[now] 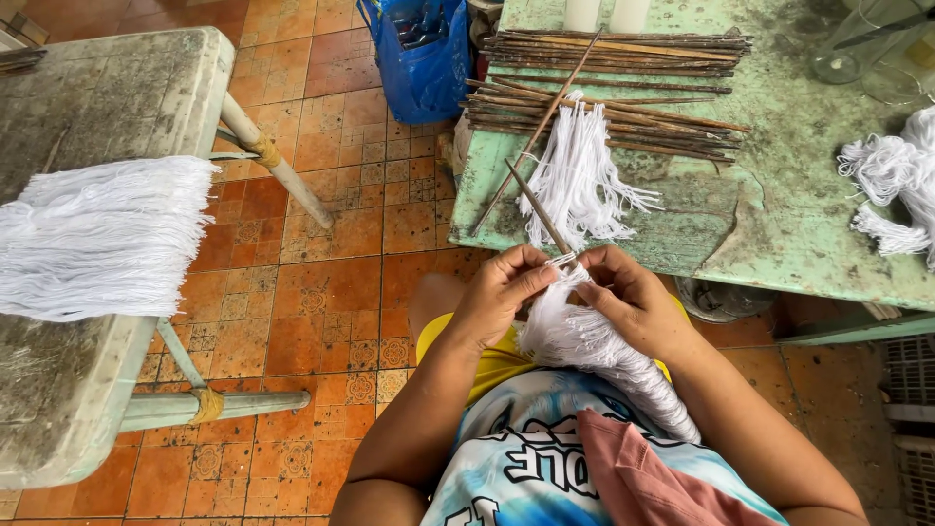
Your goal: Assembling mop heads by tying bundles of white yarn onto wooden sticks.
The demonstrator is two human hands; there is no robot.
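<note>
My left hand (502, 292) and my right hand (628, 297) meet over my lap, both pinching a bundle of white yarn strands (594, 346) that trails down across my lap. A thin brown stick (539, 212) rises from between my fingers toward the green table. The yarn looks gathered around the stick's lower end, right at my fingertips. On the worn green table (779, 224) ahead lies a second tuft of white yarn (579, 180) next to a pile of brown sticks (609, 93).
More white yarn (891, 175) lies at the table's right edge, with clear glass jars (862, 44) behind it. A thick sheaf of white yarn (102, 239) drapes over a grey table (58, 409) to my left. A blue bag (421, 54) stands on the orange tiled floor.
</note>
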